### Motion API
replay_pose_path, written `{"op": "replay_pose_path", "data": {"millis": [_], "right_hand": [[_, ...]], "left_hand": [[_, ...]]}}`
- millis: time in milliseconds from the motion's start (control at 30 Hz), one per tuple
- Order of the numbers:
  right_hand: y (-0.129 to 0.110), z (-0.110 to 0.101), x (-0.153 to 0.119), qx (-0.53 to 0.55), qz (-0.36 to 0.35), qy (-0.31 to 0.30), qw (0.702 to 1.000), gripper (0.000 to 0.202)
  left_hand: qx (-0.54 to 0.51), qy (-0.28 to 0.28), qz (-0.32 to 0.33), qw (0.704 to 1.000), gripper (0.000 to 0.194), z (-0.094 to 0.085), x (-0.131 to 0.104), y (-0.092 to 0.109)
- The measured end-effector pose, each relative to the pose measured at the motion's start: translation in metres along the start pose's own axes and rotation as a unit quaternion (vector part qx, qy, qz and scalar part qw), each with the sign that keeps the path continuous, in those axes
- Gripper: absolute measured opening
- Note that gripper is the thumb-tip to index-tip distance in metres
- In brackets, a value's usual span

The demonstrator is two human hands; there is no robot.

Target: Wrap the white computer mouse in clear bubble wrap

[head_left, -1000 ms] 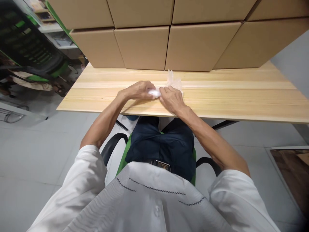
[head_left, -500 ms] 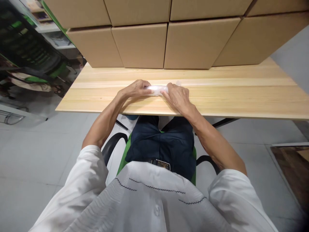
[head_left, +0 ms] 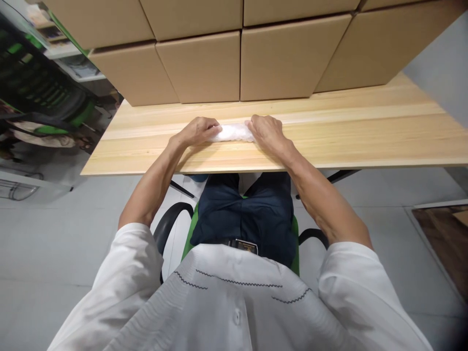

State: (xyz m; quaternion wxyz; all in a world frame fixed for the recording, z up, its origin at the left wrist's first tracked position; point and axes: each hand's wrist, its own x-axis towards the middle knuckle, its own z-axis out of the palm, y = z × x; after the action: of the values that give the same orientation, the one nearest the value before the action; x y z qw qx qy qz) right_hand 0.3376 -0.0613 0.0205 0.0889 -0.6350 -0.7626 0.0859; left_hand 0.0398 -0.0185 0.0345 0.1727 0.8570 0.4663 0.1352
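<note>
A whitish, translucent rolled bundle (head_left: 236,132) lies lengthwise on the wooden table (head_left: 351,126), between my two hands. My left hand (head_left: 200,130) grips its left end, thumb along the top and fingers curled. On the other end, my right hand (head_left: 266,129) is closed, its fingertips pressed on the bundle. What is inside the wrapping cannot be made out.
Two rows of brown cardboard boxes (head_left: 276,61) stand stacked along the table's back. At the far left is a dark chair with green parts (head_left: 47,83), beside white shelving (head_left: 78,68). The table's front edge runs just above my lap.
My hands have moved slightly apart toward the bundle's ends, so more of it shows between them. The whole view has shifted and tilted a little.
</note>
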Motion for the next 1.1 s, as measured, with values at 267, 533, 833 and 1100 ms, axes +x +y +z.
{"op": "replay_pose_path", "data": {"millis": [267,533,833,1100], "right_hand": [[0.002,0.0,0.011,-0.006,0.004,0.006,1.0,0.059],[0.003,0.0,0.019,-0.019,0.027,0.005,0.999,0.056],[0.003,0.006,0.029,-0.041,0.041,0.009,0.998,0.06],[0.002,0.006,0.031,-0.029,0.052,0.011,0.998,0.057]], "left_hand": [[0.099,0.042,0.006,0.994,0.044,0.014,-0.008,-0.021],[0.184,0.033,-0.066,0.98,0.05,0.021,-0.011,-0.028],[0.172,0.018,-0.104,0.979,0.05,0.012,-0.017,-0.024],[0.184,0.048,-0.104,0.976,0.054,0.014,-0.021,-0.044]]}}
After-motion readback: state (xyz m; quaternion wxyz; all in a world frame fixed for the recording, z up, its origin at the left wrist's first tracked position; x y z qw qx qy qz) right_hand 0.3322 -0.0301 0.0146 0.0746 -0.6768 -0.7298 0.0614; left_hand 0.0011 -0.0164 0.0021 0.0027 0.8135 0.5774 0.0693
